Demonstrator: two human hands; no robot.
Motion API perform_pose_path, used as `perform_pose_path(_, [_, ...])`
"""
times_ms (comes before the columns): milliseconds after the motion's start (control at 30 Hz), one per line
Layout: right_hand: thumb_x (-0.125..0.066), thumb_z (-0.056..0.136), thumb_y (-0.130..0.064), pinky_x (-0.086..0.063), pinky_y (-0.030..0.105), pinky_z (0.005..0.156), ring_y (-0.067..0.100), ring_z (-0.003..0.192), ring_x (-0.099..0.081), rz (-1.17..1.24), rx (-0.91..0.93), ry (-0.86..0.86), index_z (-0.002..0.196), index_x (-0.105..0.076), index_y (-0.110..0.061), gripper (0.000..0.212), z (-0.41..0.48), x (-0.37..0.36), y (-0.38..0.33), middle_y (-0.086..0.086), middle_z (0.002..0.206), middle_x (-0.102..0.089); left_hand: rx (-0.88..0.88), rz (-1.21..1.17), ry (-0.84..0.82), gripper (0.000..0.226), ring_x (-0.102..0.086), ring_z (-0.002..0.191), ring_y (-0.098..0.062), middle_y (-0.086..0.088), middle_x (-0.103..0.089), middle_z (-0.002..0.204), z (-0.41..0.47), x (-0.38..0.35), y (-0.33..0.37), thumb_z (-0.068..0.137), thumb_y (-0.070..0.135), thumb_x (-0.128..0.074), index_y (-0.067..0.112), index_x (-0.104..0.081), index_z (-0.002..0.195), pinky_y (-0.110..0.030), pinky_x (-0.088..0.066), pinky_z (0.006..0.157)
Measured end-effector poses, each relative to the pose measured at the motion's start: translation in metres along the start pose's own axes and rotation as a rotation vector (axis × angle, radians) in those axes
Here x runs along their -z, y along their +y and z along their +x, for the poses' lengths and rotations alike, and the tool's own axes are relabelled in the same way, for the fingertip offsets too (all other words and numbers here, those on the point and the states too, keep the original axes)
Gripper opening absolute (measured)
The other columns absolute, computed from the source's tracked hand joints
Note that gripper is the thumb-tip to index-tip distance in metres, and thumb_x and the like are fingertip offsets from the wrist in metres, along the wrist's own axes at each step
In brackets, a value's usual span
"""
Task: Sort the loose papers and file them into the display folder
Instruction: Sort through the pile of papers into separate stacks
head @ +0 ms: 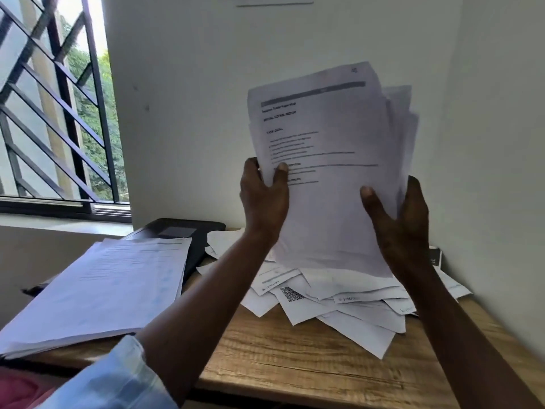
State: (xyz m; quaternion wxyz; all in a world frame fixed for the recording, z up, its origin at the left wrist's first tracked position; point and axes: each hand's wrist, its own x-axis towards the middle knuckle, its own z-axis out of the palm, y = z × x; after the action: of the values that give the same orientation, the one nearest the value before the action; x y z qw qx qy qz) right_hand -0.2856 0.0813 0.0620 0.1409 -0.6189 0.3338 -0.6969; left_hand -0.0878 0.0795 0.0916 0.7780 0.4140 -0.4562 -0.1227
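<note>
Beyond the left end of the wooden table (280,364), a barred window (53,113) is admitting daylight. On the table's left end, a squared stack of printed sheets (103,290) is lying face up and partly covering a black display folder (182,231), which is resting at the table's back left against the wall.

A pale blue sleeve (118,379) is crossing the table's front edge. The left hand (262,199) is being held raised above the table's middle. It is pinching the left edge of the held sheaf of papers (330,172), with the thumb pressing on the printed front and the fingers curling behind the sheets.

The sheaf is standing upright in the air above the table's back, right of centre, with its sheets fanning unevenly at the upper right. Its front page is showing a grey header bar and lines of text too blurred to read.

Beneath it, a scattered pile of loose papers (324,299) is lying across the table's right half, with sheets overlapping at mixed angles and one showing a square printed code.

The right hand (401,225) is gripping the sheaf's right edge, thumb in front and fingers wrapping behind
</note>
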Motion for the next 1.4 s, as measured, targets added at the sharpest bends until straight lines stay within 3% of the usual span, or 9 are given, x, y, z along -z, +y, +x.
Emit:
perform_pose_path(200, [-0.073,0.095,-0.017,-0.047,0.007,0.08,-0.014,0.091,-0.06,0.018,-0.053,0.111,0.128,-0.052,-0.008,0.041,-0.027,0.014,0.035,-0.01,0.108,-0.062,0.078,0.106,-0.267,0.052,-0.067,0.102,-0.007,0.014,-0.065,0.112,-0.04,0.001,-0.031,0.09,0.024,-0.078,0.018,-0.046,0.13,-0.041,-0.061,0.09])
perform_pose_path(400, [-0.07,0.097,-0.018,-0.043,0.005,0.08,-0.003,0.088,-0.057,-0.069,-0.01,0.221,0.125,-0.054,-0.006,0.035,-0.026,0.01,0.032,0.003,0.114,-0.06,0.004,0.16,-0.254,0.034,-0.069,0.103,-0.014,0.005,-0.069,0.118,-0.039,-0.003,-0.032,0.094,0.018,-0.07,0.017,-0.057,0.125,-0.033,-0.062,0.086])
perform_pose_path(567, [-0.072,0.093,-0.037,-0.049,0.017,0.083,0.005,0.092,-0.064,-0.051,-0.057,0.313,0.125,-0.051,-0.025,0.04,-0.026,0.012,0.026,-0.001,0.112,-0.065,0.031,0.136,-0.292,0.041,-0.069,0.101,-0.01,0.009,-0.069,0.117,-0.044,0.004,-0.037,0.091,0.028,-0.076,0.02,-0.055,0.126,-0.023,-0.061,0.081])
perform_pose_path(733, [-0.074,0.094,-0.031,-0.056,0.043,0.09,0.003,0.087,-0.064,-0.118,-0.153,0.202,0.112,-0.059,-0.023,0.025,-0.03,0.012,0.029,-0.016,0.098,-0.065,0.092,0.085,-0.377,0.041,-0.07,0.107,-0.017,0.008,-0.071,0.119,-0.05,0.012,-0.05,0.087,0.029,-0.072,0.024,-0.058,0.126,-0.046,-0.063,0.087])
perform_pose_path(833, [-0.074,0.092,-0.031,-0.056,0.043,0.089,0.012,0.088,-0.066,-0.18,-0.124,0.197,0.111,-0.06,-0.022,0.025,-0.012,0.021,0.01,-0.011,0.097,-0.066,0.117,0.027,-0.401,0.043,-0.072,0.106,-0.019,0.006,-0.074,0.118,-0.04,0.01,-0.04,0.082,0.032,-0.073,0.023,-0.064,0.123,-0.048,-0.062,0.089])
perform_pose_path(933, [-0.072,0.092,-0.032,-0.054,0.038,0.089,0.017,0.093,-0.065,-0.359,-0.18,0.144,0.117,-0.061,-0.021,0.03,0.004,0.048,-0.005,-0.007,0.101,-0.064,0.242,-0.017,-0.58,0.037,-0.073,0.107,-0.019,0.003,-0.076,0.119,-0.04,-0.003,-0.03,0.085,0.014,-0.072,0.021,-0.069,0.121,-0.046,-0.06,0.094])
perform_pose_path(1067, [-0.065,0.091,-0.044,-0.05,0.042,0.097,0.033,0.114,-0.062,-0.801,-0.365,-0.019,0.128,-0.058,-0.026,0.043,0.008,0.107,-0.003,0.006,0.123,-0.065,0.579,-0.049,-0.898,0.033,-0.076,0.099,-0.027,-0.006,-0.078,0.111,-0.073,-0.026,-0.026,0.092,-0.003,-0.066,0.013,-0.072,0.12,-0.043,-0.064,0.083])
perform_pose_path(1233, [-0.057,0.096,-0.049,-0.04,0.046,0.1,0.037,0.125,-0.052,-1.538,-0.39,-0.369,0.147,-0.037,-0.016,0.063,-0.011,0.14,0.012,0.015,0.138,-0.047,0.734,-0.029,-0.975,0.037,-0.075,0.099,-0.031,-0.013,-0.076,0.113,-0.136,-0.052,-0.043,0.086,-0.012,-0.066,0.004,-0.07,0.119,-0.041,-0.065,0.074])
perform_pose_path(1400, [-0.065,0.092,-0.045,-0.044,0.047,0.102,0.031,0.124,-0.052,-1.235,-0.176,-0.481,0.141,-0.046,-0.026,0.057,0.001,0.086,0.035,0.008,0.132,-0.05,0.726,0.106,-1.068,0.042,-0.076,0.091,-0.034,-0.014,-0.075,0.109,-0.156,-0.054,-0.044,0.077,0.009,-0.076,0.006,-0.066,0.118,-0.056,-0.064,0.073])
